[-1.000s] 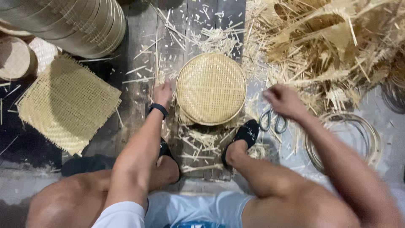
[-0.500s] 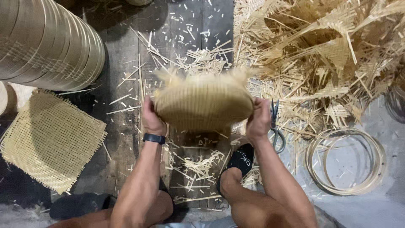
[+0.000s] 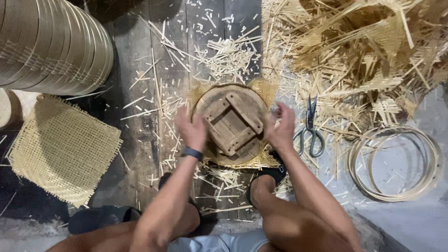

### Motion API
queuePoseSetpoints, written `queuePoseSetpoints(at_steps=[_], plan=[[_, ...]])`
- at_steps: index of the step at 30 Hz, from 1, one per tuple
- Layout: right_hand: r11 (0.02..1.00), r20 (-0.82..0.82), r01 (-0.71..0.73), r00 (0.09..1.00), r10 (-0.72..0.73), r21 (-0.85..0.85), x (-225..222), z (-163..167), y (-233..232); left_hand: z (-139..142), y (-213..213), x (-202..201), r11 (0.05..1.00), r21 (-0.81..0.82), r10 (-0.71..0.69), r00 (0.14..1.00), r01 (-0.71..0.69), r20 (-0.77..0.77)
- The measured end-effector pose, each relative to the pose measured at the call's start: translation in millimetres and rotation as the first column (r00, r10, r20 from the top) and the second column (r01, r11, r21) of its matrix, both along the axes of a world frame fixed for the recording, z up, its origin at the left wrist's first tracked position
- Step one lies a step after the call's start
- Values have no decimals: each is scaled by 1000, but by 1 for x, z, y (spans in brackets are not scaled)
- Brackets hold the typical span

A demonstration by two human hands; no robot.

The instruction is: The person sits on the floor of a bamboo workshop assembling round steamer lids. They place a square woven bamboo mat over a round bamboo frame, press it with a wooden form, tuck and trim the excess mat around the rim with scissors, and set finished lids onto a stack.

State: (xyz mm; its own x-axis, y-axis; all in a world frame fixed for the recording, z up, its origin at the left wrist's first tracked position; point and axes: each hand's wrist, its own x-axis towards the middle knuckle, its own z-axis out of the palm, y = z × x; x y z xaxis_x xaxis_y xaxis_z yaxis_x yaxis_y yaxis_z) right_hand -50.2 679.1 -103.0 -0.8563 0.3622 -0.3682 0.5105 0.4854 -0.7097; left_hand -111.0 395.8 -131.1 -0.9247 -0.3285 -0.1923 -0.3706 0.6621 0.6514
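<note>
A round wooden form [image 3: 232,122] with crossed wooden bars on its upturned face lies on a woven bamboo mat [image 3: 261,161] whose frayed edges stick out around it. My left hand [image 3: 192,129], a dark band on its wrist, presses against the form's left rim. My right hand [image 3: 280,127] holds the right rim with fingers curled. Both hands look blurred. My knees and dark sandals are just below the form.
Scissors [image 3: 310,126] lie just right of my right hand. Bamboo hoops [image 3: 395,163] rest at the right, a heap of bamboo strips [image 3: 364,51] at top right. A square woven mat [image 3: 63,149] and stacked round rims [image 3: 51,44] are at the left. Offcuts litter the plank floor.
One second ago the woven round lay dome-up on the floor. Both hands lifted it, turned it over and set it down, so the wooden underside now faces up.
</note>
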Motion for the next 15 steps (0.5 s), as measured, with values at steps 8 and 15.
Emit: queuePoseSetpoints(at_steps=[8,15], plan=[[768,-331,-468,710,622,437,-47,51,-52,26,65,41,990,-90,-122,979,108,-165],[830,-312,-373,799,514,414,-18,43,-65,15,42,35,970,-89,-236,963,225,-128]])
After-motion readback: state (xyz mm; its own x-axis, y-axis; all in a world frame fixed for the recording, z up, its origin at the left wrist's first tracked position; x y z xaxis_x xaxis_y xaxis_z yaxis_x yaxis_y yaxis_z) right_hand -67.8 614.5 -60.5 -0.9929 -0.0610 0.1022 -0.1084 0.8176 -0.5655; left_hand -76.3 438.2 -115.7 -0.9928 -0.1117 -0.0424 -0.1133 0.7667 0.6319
